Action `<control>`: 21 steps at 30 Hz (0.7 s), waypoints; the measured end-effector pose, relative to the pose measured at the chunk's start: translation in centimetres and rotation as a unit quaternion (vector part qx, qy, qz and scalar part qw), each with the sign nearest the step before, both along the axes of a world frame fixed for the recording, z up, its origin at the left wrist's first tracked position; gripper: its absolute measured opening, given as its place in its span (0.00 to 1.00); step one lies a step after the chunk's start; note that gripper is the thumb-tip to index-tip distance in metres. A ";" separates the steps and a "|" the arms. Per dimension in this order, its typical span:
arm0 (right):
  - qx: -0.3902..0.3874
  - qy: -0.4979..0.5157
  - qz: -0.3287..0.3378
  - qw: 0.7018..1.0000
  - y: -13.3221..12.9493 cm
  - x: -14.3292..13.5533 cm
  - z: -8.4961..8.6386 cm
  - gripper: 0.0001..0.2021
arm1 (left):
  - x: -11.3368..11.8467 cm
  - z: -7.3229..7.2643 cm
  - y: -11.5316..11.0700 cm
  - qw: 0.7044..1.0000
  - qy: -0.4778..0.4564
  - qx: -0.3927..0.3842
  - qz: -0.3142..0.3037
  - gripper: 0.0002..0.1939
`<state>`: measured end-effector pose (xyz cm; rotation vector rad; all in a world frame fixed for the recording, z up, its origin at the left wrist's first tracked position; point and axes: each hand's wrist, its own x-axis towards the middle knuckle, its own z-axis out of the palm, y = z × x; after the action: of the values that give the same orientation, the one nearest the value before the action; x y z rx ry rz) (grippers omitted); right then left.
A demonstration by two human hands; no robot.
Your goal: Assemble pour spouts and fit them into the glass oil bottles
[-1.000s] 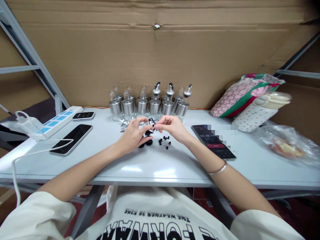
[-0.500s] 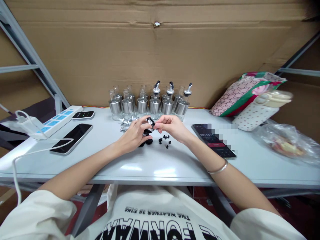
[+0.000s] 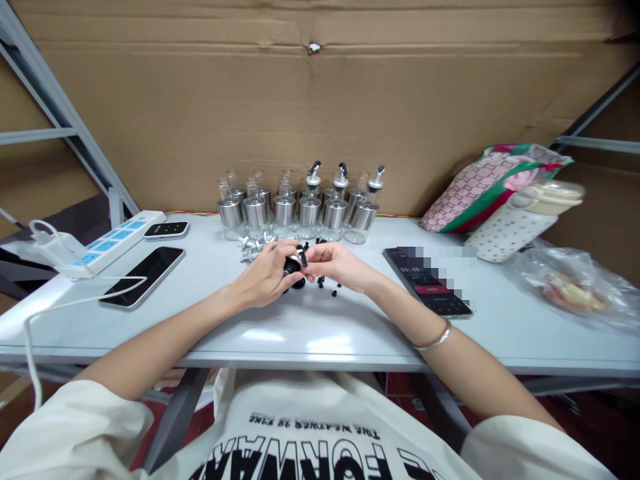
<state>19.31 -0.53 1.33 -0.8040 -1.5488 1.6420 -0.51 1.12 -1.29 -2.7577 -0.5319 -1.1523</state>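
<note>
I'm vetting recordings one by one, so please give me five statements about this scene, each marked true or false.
1. The left hand holds a pourer part with black ribs. True.
2. All the bottles have bare necks. False: three carry spouts.
3. Small black pieces lie loose on the table. True.
4. The right hand lies flat on the table. False: its fingertips are up at the pourer part.
5. The power strip lies to the person's right. False: it lies to the left.
</note>
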 end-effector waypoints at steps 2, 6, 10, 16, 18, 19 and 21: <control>0.003 -0.001 0.005 1.000 -0.1 -0.1 0.0 0.11 | 0.1 0.1 -0.1 1.000 0.001 0.002 -0.007 0.13; -0.021 0.012 -0.005 1.000 0.0 -0.1 -0.2 0.10 | 0.1 0.1 -0.1 1.000 0.013 -0.004 0.006 0.12; -0.048 0.023 -0.006 0.999 0.1 0.0 -0.3 0.12 | 0.1 0.0 0.0 1.000 0.011 -0.009 0.011 0.12; -0.044 0.007 -0.002 0.999 -0.2 -0.2 -0.1 0.16 | 0.0 0.0 0.0 1.000 0.011 0.000 0.014 0.12; -0.050 0.007 -0.015 0.999 -0.1 -0.2 -0.1 0.16 | 0.1 0.0 0.0 1.000 0.010 -0.010 0.007 0.11; -0.054 0.011 -0.029 0.998 -0.1 -0.2 -0.1 0.16 | 0.1 0.0 -0.1 1.000 0.010 -0.018 0.004 0.11; -0.053 0.021 -0.069 0.996 0.1 -0.2 -0.2 0.17 | 0.2 0.2 -0.2 1.000 0.006 -0.029 -0.004 0.12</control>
<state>19.11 -0.44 1.17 -0.9060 -1.3572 1.6397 -0.34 0.97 -1.13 -2.8168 -0.5609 -1.1384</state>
